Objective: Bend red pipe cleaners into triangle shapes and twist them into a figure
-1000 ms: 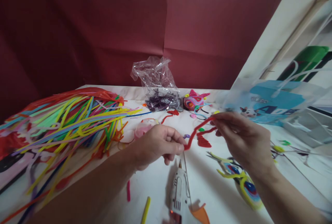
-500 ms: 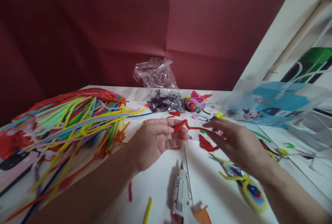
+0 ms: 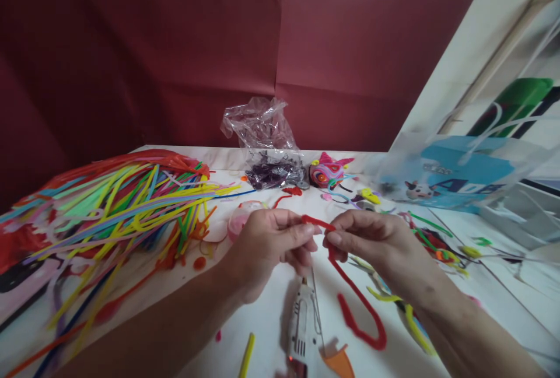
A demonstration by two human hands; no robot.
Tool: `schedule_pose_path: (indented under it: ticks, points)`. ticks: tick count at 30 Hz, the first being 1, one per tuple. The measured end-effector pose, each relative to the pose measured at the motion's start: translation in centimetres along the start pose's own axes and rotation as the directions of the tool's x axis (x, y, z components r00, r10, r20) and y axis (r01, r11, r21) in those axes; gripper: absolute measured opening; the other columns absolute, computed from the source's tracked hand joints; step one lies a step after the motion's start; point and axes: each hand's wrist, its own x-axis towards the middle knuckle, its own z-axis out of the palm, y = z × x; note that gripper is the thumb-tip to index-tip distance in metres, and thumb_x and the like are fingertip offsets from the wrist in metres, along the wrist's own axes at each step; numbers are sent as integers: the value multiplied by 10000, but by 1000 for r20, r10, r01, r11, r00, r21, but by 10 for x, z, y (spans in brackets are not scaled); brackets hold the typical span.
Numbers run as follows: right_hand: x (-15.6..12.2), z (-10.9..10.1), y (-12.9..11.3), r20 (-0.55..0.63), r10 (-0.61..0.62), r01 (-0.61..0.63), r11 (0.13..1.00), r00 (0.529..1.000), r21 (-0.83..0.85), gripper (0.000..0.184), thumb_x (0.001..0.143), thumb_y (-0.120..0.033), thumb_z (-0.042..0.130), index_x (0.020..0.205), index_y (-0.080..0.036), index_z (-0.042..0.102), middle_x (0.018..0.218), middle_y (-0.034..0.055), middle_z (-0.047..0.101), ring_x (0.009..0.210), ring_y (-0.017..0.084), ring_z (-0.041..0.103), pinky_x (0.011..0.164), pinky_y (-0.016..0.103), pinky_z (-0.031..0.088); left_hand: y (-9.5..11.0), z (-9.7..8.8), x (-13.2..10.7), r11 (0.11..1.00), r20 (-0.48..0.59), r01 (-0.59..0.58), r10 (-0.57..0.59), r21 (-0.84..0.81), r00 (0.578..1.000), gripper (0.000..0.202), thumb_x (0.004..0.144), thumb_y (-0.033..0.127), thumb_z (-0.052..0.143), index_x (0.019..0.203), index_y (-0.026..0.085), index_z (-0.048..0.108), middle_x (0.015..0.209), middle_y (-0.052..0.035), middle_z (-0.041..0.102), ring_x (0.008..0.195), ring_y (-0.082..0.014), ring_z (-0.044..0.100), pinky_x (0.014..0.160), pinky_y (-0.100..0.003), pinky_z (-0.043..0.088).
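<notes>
A red pipe cleaner (image 3: 357, 293) is stretched between my two hands above the white table. My left hand (image 3: 280, 241) pinches one end between thumb and fingers. A short way to the right, my right hand (image 3: 371, 244) grips it with thumb and forefinger. From there the rest of it dangles and curls up in a hook. Just below my hands lies a white glue gun (image 3: 301, 319), its nozzle pointing away from me. Under my right forearm, a yellow-edged pipe-cleaner piece (image 3: 415, 328) is partly covered.
A heap of coloured pipe cleaners (image 3: 144, 203) covers the left side. Behind my hands stand a clear plastic bag (image 3: 266, 150) and a pink pipe-cleaner animal head (image 3: 328, 171). A blue and white bag (image 3: 459, 174) stands at the right. A yellow piece (image 3: 247, 354) lies in front.
My left hand has turned from palm up to a pinch. Both hands have come closer together, and a long red length now hangs below my right hand.
</notes>
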Motion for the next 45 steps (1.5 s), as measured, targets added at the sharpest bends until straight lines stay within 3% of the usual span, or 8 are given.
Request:
schedule_pose_path:
  ticks: [2, 5, 11, 15, 18, 23, 35, 45]
  points:
    - [1, -2, 2, -19, 20, -20, 999, 1000, 36, 187, 685, -282, 702, 580, -153, 618, 462, -15, 577, 430, 72, 489, 440, 178, 395, -1, -1, 2, 993, -71, -52, 60, 108, 996, 194, 702, 240, 624, 575, 113, 550, 496, 30, 502, 406, -39, 418, 399, -173, 324]
    - [1, -2, 4, -3, 20, -19, 988, 1000, 153, 161, 687, -268, 705, 601, -154, 630, 466, -12, 588, 406, 69, 499, 426, 176, 396, -2, -1, 3, 976, -63, -83, 97, 201, 993, 195, 710, 220, 600, 561, 111, 539, 514, 16, 528, 440, -39, 437, 431, -167, 341]
    - [2, -2, 6, -14, 11, -6, 954, 1000, 299, 115, 685, -221, 709, 611, -155, 652, 488, -5, 608, 393, 66, 515, 403, 163, 398, -6, 2, 3, 992, -33, -33, 37, 124, 999, 118, 713, 230, 582, 708, 122, 534, 572, -8, 593, 425, -61, 484, 400, -175, 360]
    - [2, -2, 6, -45, 15, 0, 945, 999, 326, 111, 685, -221, 711, 617, -158, 650, 518, -6, 619, 406, 60, 515, 402, 153, 396, -8, 3, 3, 994, -53, -34, 39, 100, 998, 212, 705, 205, 579, 896, 139, 518, 534, 16, 582, 396, -65, 471, 386, -171, 345]
    - [2, -2, 6, -57, 19, 1, 943, 998, 334, 121, 685, -229, 711, 616, -155, 645, 520, -4, 616, 415, 61, 515, 404, 153, 400, -8, 4, 2, 994, -55, -40, 45, 100, 997, 184, 716, 222, 568, 869, 133, 521, 532, 17, 572, 393, -58, 461, 385, -168, 339]
    - [3, 0, 4, -53, 41, -23, 950, 998, 310, 157, 674, -257, 713, 622, -138, 624, 522, 8, 606, 395, 79, 513, 387, 180, 408, -11, 5, 1, 991, -80, -64, 74, 118, 994, 151, 746, 275, 543, 733, 125, 532, 507, 26, 539, 383, -42, 433, 377, -160, 314]
    - [2, -1, 6, -19, 56, -49, 969, 998, 241, 164, 683, -281, 704, 630, -152, 618, 515, -5, 581, 400, 81, 493, 411, 199, 391, -9, 5, 3, 982, -83, -121, 133, 142, 988, 156, 734, 255, 581, 657, 129, 532, 546, 12, 559, 476, -63, 486, 464, -183, 368]
    - [-3, -2, -5, 3, 96, -95, 992, 995, -84, 244, 678, -374, 676, 614, -147, 612, 485, -23, 499, 434, 75, 402, 416, 203, 321, -3, 1, 3, 973, -59, -54, 69, 226, 996, 197, 714, 298, 589, 638, 118, 559, 436, 48, 451, 363, -45, 378, 368, -178, 293]
